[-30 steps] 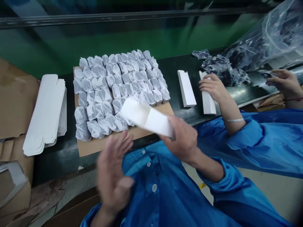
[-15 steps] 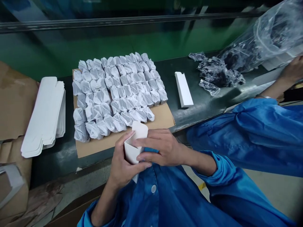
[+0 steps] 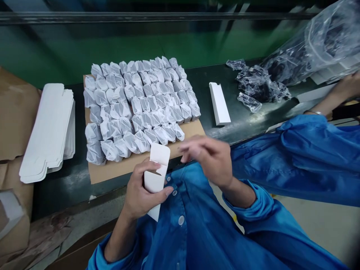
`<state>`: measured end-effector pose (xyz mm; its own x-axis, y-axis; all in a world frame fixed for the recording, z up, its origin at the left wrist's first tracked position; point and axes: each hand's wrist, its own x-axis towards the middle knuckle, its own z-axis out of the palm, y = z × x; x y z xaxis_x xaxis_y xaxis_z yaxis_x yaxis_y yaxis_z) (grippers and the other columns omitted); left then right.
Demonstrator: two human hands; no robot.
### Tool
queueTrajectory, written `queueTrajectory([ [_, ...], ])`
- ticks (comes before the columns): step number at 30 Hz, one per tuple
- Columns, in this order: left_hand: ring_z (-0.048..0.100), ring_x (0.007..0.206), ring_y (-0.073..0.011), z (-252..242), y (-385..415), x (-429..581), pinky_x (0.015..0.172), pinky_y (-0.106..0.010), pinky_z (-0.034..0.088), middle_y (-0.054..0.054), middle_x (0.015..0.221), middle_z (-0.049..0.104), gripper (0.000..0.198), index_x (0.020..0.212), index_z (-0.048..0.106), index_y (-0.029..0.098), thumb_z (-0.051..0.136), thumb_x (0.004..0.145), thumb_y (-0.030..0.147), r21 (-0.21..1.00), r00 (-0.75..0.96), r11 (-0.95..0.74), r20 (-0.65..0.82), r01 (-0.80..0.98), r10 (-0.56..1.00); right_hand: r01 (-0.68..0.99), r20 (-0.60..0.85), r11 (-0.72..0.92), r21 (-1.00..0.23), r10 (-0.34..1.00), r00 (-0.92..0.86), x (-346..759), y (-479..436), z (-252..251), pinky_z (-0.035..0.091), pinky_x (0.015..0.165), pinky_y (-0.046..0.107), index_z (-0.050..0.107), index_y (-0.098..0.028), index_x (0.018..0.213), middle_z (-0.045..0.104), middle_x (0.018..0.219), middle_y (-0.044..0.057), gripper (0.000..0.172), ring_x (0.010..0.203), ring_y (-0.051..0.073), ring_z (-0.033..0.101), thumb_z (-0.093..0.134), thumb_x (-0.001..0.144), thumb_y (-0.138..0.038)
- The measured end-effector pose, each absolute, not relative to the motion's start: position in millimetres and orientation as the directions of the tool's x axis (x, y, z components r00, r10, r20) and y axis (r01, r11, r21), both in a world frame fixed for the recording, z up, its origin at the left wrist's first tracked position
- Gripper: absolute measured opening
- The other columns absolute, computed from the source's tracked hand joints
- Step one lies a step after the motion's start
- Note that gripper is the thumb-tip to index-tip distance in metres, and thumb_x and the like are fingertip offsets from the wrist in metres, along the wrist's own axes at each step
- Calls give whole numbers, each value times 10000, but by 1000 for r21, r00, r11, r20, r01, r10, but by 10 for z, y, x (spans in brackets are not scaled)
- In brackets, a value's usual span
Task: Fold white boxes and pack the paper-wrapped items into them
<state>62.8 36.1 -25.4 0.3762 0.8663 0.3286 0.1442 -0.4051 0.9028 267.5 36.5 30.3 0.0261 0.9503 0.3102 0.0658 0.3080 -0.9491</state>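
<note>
My left hand [image 3: 140,191] is wrapped round a small white carton [image 3: 154,182], its upper flap standing up and its top end unsealed. The carton is tilted in front of my jacket. My right hand [image 3: 209,157] is apart from it, in the air by the front edge of the cardboard sheet [image 3: 194,131]. Its fingers are slightly blurred and loosely bent, with nothing visible in them. On the sheet stand rows of wrapped items [image 3: 146,101] in thin white paper. Right of them lies a folded-up white box [image 3: 220,105].
Flat white carton blanks [image 3: 46,131] are stacked on the left of the dark bench [image 3: 70,187], beside a brown cardboard box [image 3: 17,120]. Bagged black parts [image 3: 261,86] and a large clear plastic bag [image 3: 317,45] lie at the right, near another person's hand [image 3: 348,88].
My right hand has let go of the carton and moved up and right, away from it. My left hand keeps the carton, now slightly lower and further left.
</note>
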Motion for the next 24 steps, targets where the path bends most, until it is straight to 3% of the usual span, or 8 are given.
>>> queueTrajectory([
  [3, 641, 636, -118, -212, 341, 655, 583, -243, 523, 21, 915, 613, 417, 1109, 516, 262, 764, 777, 305, 864, 427, -455, 335, 215, 840, -196, -5, -29, -980, 993, -120, 2720, 529, 354, 536, 567, 227, 702, -171, 905, 703, 795, 7, 239, 610, 96, 643, 593, 970, -374],
  [5, 642, 667, -124, -182, 333, 689, 577, -233, 506, 14, 930, 617, 391, 1100, 527, 256, 748, 780, 293, 803, 407, -496, 353, 330, 843, -184, -86, -151, -971, 944, -318, 2675, 586, 352, 530, 622, 218, 699, -154, 877, 687, 794, 4, 215, 683, 99, 643, 713, 883, -368],
  [7, 657, 700, -138, -175, 318, 730, 564, -230, 499, 6, 940, 622, 389, 1110, 519, 244, 730, 787, 290, 771, 366, -484, 346, 414, 864, -93, -106, -151, -984, 921, -375, 2608, 584, 335, 522, 678, 215, 706, -149, 916, 689, 839, 6, 238, 760, 104, 638, 805, 795, -328],
  [11, 687, 801, -174, -234, 258, 801, 657, -280, 561, -15, 964, 615, 521, 1209, 474, 224, 749, 778, 325, 813, 232, -433, 368, 390, 900, 54, -10, 6, -999, 955, -297, 2518, 496, 297, 513, 676, 225, 734, -158, 977, 709, 890, 21, 225, 788, 118, 642, 782, 821, -313],
  [14, 686, 794, -179, -271, 217, 808, 641, -281, 562, -38, 999, 626, 918, 1511, 189, 211, 752, 793, 314, 820, 191, -408, 361, 402, 913, 136, 151, 187, -973, 959, -239, 2499, 441, 259, 552, 766, 264, 761, -169, 963, 745, 941, 42, 144, 876, 147, 685, 745, 863, -271],
  [16, 703, 857, -210, -271, 207, 788, 643, -291, 565, -107, 1129, 640, 1039, 1573, 46, 203, 738, 812, 353, 772, 240, -412, 336, 483, 911, 214, 286, 337, -917, 929, -234, 2503, 412, 222, 562, 880, 291, 763, -159, 985, 760, 1011, 68, 127, 982, 161, 700, 694, 905, -229],
  [20, 640, 1196, -323, -242, 210, 742, 814, -370, 591, -204, 1459, 497, 961, 1592, 92, 233, 675, 856, 434, 679, 351, -457, 300, 575, 887, 295, 462, 545, -785, 832, -308, 2535, 349, 113, 570, 926, 303, 739, -153, 1053, 757, 1092, 88, 182, 1048, 155, 701, 592, 975, -227],
  [24, 613, 1255, -296, -231, 197, 726, 873, -362, 591, -182, 1492, 484, 893, 1595, 95, 246, 631, 892, 372, 697, 398, -466, 273, 545, 876, 420, 543, 650, -633, 760, -358, 2534, 261, -41, 583, 842, 339, 710, -129, 1113, 737, 1132, 130, 243, 961, 174, 695, 565, 988, -278],
])
